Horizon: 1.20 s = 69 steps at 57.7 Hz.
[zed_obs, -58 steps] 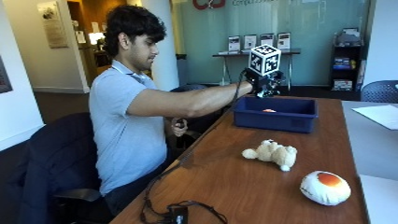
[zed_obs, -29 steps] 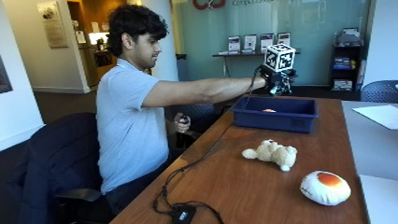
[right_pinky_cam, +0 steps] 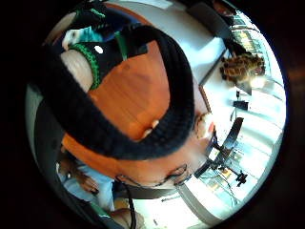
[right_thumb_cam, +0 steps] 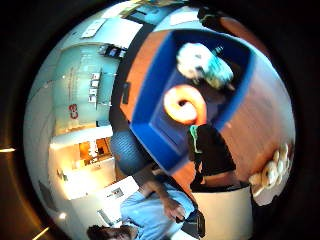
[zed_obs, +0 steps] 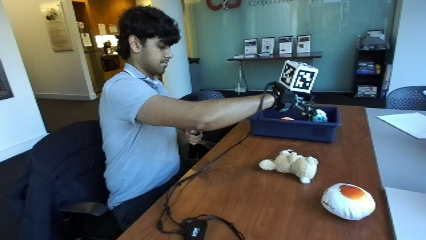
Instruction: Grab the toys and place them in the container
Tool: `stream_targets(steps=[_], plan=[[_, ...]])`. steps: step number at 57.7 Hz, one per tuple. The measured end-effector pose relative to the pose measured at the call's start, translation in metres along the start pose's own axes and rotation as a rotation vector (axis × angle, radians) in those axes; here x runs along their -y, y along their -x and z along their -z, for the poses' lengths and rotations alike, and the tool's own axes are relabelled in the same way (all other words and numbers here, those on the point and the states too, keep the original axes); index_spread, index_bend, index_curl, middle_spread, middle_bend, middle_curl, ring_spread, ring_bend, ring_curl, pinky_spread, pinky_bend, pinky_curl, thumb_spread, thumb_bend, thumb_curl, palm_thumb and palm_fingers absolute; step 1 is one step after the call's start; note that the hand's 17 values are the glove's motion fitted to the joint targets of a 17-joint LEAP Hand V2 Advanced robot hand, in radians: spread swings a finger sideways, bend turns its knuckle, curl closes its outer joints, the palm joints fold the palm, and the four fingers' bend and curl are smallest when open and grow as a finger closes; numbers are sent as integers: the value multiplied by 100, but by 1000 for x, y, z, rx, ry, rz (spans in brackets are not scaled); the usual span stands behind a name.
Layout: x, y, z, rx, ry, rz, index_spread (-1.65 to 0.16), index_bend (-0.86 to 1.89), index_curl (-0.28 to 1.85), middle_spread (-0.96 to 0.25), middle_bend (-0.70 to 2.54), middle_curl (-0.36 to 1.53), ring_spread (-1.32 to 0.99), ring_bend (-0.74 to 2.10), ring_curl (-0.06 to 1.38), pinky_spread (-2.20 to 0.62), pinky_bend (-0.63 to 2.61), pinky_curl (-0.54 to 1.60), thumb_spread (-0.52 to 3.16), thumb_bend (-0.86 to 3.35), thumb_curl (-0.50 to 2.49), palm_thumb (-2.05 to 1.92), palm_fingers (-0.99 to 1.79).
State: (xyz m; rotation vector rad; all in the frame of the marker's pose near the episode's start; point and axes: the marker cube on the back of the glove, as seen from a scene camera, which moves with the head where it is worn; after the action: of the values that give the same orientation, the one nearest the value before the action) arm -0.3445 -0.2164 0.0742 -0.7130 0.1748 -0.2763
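A black device [zed_obs: 194, 231] with its cable is seen at the near edge of the wooden table [zed_obs: 239, 200], toward the left in the outside view. Further along, a beige plush bear [zed_obs: 291, 164] is found lying on its side on the bare wood, well apart from the blue container [zed_obs: 295, 126] behind it. To the right, near the table's front corner, a white round plush with an orange spot [zed_obs: 348, 200] is set down, apart from the bear. A sheet of paper [zed_obs: 403, 123] is laid on the adjoining grey surface at the far right.

Inside the container, an orange ring-shaped toy [right_thumb_cam: 185, 104] and a white and teal plush [right_thumb_cam: 204, 65] are shown by the thumb side palm view, just beside each other.

The right arm is stretched out level from the shoulder, and the gloved right hand [zed_obs: 287, 98] is held above the container's near-left part. Whether its fingers are curled or straight cannot be told.
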Motion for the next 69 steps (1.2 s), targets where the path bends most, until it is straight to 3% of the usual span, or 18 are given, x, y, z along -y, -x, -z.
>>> stream_targets(steps=[15,23,29,40,47,69], plan=[[-87,-130,-79,-82,196,-335,-33,16,23,1,18,45,-6,64,26,-4,124,36,150,38,31,6,5],[-91,-158,-113,-1,208,-404,-34,27,29,3,8,38,-1,34,19,-1,132,38,150,37,31,7,-18],[-85,-166,-130,23,161,-350,-33,26,31,4,2,30,1,23,18,-4,132,38,150,36,31,7,-23],[-73,-167,-135,-23,-124,-290,-29,32,34,7,5,16,0,63,27,-31,145,38,157,52,41,36,35],[-70,-173,-134,-72,-255,-274,-25,38,39,6,15,16,-4,83,35,-36,135,37,148,57,50,54,61],[-53,-153,-104,0,-325,-278,-20,38,49,1,22,25,-14,83,40,-40,112,36,100,44,68,71,84]])
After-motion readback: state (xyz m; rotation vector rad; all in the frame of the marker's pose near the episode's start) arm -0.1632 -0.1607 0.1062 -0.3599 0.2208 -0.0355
